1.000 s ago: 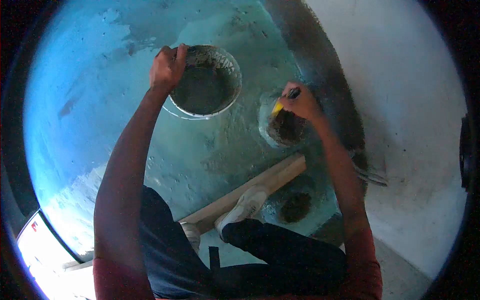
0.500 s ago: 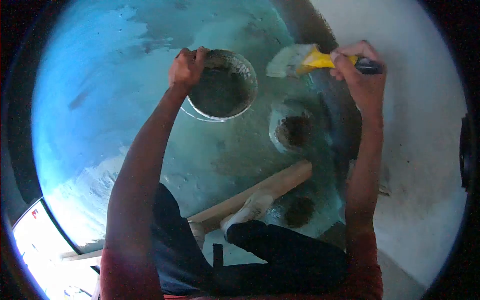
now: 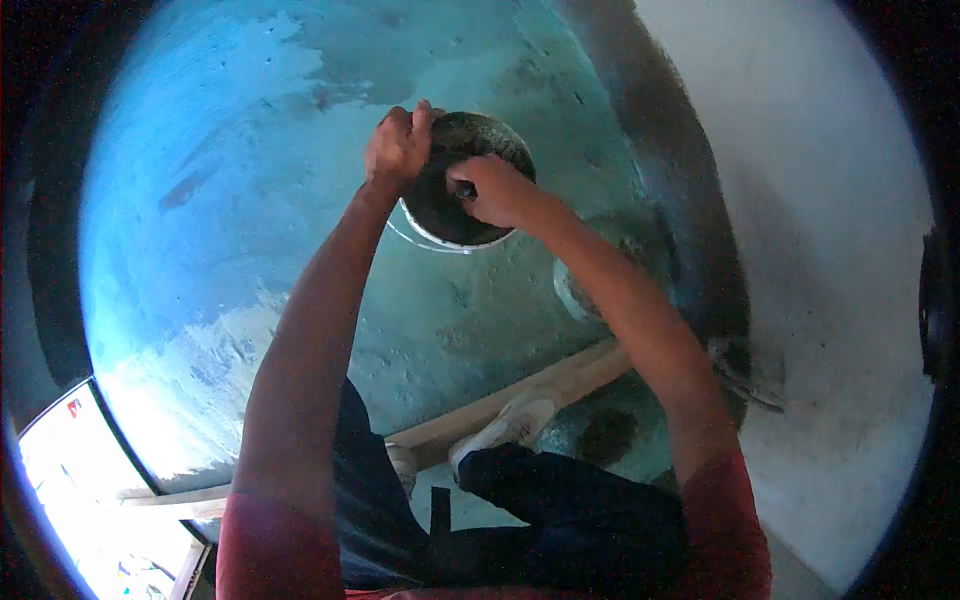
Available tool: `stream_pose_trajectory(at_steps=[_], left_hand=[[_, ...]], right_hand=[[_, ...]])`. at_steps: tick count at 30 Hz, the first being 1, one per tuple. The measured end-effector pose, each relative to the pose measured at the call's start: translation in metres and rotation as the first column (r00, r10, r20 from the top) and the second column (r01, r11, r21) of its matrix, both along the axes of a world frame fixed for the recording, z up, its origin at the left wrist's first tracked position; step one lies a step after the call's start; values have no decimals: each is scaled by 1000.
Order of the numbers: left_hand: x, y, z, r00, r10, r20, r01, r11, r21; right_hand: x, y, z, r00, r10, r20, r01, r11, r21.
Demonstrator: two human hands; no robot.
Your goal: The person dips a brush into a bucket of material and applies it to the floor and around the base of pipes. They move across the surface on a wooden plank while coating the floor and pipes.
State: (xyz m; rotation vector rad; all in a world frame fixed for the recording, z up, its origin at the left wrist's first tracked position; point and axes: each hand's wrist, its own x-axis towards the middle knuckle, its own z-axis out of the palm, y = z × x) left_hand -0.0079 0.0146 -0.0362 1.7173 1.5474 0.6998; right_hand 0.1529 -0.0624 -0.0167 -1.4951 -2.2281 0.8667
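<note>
A round bucket [image 3: 490, 140] of dark wet mix stands on the blue-green floor. My left hand [image 3: 400, 145] grips its near-left rim. My right hand [image 3: 490, 190] reaches into the bucket from the right, fingers closed around a brush handle; the brush head is hidden inside the bucket under the hand.
A wooden plank [image 3: 540, 390] lies across the floor under my shoe [image 3: 500, 430]. Dark wet patches [image 3: 605, 435] sit beside it. A dark coated band [image 3: 680, 200] runs along the foot of the pale wall [image 3: 830, 250] on the right. Bright light comes from an opening [image 3: 80, 500] at lower left.
My right hand swung the yellow-handled brush from the floor patch up to the wall, then down into the bucket. My left hand stayed on the rim.
</note>
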Motion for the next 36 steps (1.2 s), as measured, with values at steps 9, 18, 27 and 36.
stream_pose_trajectory(at_steps=[9,18,27,36], left_hand=[[-1,1,-13,996,-31,80,29,999,25],[-5,1,-10,977,-203,72,187,965,187],[-1,0,-13,972,-114,207,108,993,39],[-3,-1,1,990,-83,110,85,996,-20]], right_hand=[[50,-15,82,860,-273,-431,228,962,-153],[150,-95,149,576,-652,-494,620,742,-256],[177,-191,74,709,-671,-218,700,708,96],[142,-268,36,803,-552,-225,552,831,-68]])
